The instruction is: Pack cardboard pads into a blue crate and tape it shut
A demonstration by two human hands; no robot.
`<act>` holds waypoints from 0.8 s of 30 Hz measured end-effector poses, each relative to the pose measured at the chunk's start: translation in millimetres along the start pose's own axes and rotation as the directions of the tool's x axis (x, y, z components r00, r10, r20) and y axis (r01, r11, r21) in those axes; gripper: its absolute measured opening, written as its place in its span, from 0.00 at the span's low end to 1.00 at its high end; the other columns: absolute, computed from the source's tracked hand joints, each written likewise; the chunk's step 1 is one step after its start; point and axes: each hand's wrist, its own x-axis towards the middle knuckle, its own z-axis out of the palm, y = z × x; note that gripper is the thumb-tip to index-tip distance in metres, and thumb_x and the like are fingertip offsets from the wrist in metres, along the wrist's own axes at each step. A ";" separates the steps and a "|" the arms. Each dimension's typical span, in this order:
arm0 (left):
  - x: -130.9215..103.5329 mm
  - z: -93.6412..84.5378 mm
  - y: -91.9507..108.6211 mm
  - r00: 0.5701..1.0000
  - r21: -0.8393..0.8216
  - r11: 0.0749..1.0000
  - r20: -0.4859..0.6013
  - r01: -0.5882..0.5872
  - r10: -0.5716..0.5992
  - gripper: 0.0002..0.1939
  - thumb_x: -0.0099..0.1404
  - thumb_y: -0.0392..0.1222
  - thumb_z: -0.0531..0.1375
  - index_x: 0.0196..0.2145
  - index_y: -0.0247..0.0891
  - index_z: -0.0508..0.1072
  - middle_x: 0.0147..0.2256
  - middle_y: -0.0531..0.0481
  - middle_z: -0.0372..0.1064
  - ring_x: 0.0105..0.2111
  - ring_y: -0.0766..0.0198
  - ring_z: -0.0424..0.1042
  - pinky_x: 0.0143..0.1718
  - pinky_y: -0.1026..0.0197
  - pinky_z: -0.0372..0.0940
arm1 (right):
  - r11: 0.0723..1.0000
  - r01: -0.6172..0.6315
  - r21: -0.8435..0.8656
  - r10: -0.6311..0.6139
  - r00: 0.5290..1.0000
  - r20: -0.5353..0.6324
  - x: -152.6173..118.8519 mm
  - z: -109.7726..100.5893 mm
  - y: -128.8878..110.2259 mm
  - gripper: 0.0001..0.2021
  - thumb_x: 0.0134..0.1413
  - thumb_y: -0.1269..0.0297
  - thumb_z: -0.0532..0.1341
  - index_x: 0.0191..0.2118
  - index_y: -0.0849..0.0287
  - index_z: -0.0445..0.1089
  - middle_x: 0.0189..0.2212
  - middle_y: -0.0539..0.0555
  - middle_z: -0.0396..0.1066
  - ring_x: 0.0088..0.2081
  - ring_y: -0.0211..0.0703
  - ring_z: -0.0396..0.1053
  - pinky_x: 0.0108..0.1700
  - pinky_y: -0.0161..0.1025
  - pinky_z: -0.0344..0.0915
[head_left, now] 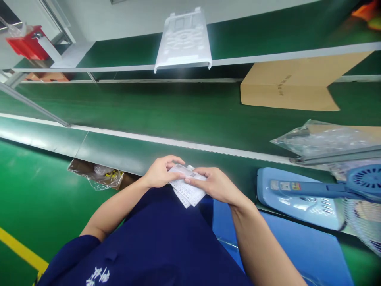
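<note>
Printed paper slips point(187, 190) held in both hands.
Left hand point(160, 172) and right hand point(214, 183) pinch the stack above the green conveyor's near edge point(119, 153).

Printed slips point(187, 190) between both hands point(190, 180)

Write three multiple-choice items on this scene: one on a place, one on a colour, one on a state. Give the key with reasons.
1. Where does the white moulded tray lie?
A. on the upper shelf edge
B. on the floor
C. in the person's lap

2. What colour is the fan at the right?
A. red
B. light blue
C. black

3. How are the printed paper slips held?
A. lying loose on the belt
B. pinched in the left hand alone
C. held between both hands

Key: 1 A, it overhangs the shelf rail. 2 B, its body is pale blue. 3 C, the left hand and right hand both grip them.
</note>
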 end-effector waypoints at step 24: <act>13.2 -25.7 -18.6 0.841 -0.204 0.968 -0.541 -0.145 0.012 0.32 0.49 0.42 0.80 0.49 0.36 0.75 0.43 0.42 0.85 0.42 0.52 0.85 0.45 0.54 0.79 | 0.992 -0.128 0.023 0.129 0.953 -0.273 -11.1 -13.2 25.7 0.26 0.49 0.36 0.72 0.40 0.56 0.83 0.35 0.57 0.83 0.34 0.52 0.76 0.35 0.44 0.69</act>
